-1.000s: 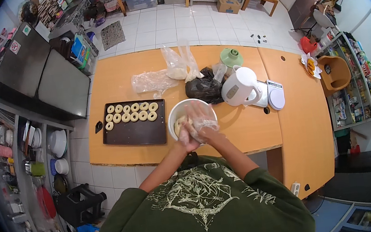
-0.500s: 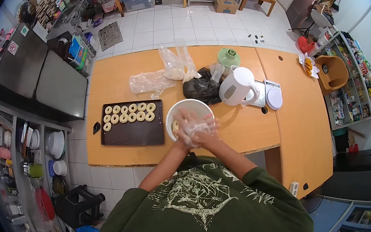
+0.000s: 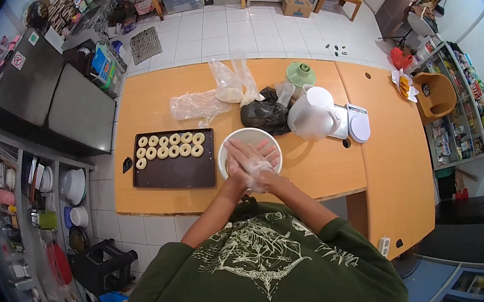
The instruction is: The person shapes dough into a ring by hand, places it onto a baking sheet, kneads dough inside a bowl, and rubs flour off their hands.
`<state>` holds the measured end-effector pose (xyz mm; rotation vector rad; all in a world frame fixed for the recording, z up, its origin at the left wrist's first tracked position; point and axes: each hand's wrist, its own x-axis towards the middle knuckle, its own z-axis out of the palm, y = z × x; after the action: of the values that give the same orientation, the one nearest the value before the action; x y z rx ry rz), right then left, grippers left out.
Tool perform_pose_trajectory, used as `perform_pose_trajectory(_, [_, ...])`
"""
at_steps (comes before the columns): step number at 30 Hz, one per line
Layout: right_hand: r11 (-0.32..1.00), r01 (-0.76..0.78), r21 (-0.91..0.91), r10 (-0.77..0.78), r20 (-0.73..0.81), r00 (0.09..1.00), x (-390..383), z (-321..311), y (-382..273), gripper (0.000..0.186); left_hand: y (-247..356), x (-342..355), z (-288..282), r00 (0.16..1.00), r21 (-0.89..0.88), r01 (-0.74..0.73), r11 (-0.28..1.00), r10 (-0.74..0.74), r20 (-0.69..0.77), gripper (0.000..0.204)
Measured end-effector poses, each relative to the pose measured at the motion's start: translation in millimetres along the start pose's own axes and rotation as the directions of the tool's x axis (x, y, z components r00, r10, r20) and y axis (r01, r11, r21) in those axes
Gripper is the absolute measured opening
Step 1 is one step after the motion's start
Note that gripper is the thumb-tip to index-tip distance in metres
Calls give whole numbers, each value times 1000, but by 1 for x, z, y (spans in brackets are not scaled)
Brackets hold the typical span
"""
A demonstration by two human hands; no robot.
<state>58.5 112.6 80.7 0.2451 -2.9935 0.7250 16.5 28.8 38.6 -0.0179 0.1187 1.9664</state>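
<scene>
Over a white bowl (image 3: 278, 146) my two hands meet palm to palm, crossed at an angle. My left hand (image 3: 238, 171) has its fingers stretched out, partly covered by the other hand. My right hand (image 3: 258, 170) lies across it with straight fingers and a white, floury coating near its base. Whether anything sits between the palms is hidden. My hands also block most of the bowl's inside. Left of the bowl, a dark baking tray (image 3: 175, 176) carries two rows of pale dough rings (image 3: 162, 153) along its far part.
Behind the bowl lie a black plastic bag (image 3: 264, 116) and clear plastic bags (image 3: 228, 86). To the right stand a white electric kettle (image 3: 313, 112), a green funnel-shaped item (image 3: 300, 74) and a kitchen scale (image 3: 358, 124). Fried food on paper (image 3: 405, 85) is at far right.
My hands were blurred by rubbing motion half a second ago; now they are sharper, with palms together and fingers extended. The tray and bowl stay in place.
</scene>
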Motion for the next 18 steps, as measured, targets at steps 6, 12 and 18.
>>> perform_pose_trajectory(6, [592,-54,804,297,-156,942,20,-43,32,69,15,-3,3,992,-20,-12,1000,10,-126,95])
perform_pose_trajectory(12, [984,-180,-11,178,-102,979,7,-32,-11,68,-4,13,-1,882,-107,-100,989,137,450,85])
perform_pose_trajectory(18, [934,-286,-214,286,-31,958,-3,-7,13,67,20,2,-3,993,-323,95,942,-66,100,94])
